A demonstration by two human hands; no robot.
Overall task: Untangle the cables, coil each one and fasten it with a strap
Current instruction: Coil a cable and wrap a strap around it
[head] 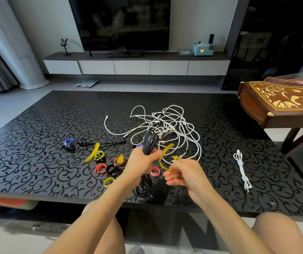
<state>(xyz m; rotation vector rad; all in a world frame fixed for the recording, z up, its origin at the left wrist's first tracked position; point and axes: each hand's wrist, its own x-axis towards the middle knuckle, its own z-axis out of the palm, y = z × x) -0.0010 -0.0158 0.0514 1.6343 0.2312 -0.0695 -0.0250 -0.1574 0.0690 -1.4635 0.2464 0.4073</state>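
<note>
Before the television (121, 22), over our black patterned bench (37, 143), our left hand (139, 162) grips the coiled black cable (148, 142); our right hand (183, 173) pinches a yellow strap (163, 156) beside it.

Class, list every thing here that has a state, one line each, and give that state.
Black cable: coiled, gripped by left hand.
Yellow strap: unrolled, pinched by right hand, not yet fastened.
White cables: tangled on the table.
White bundle: coiled, tied.
Spare straps: mostly rolled, unused.
TV: off.
</note>
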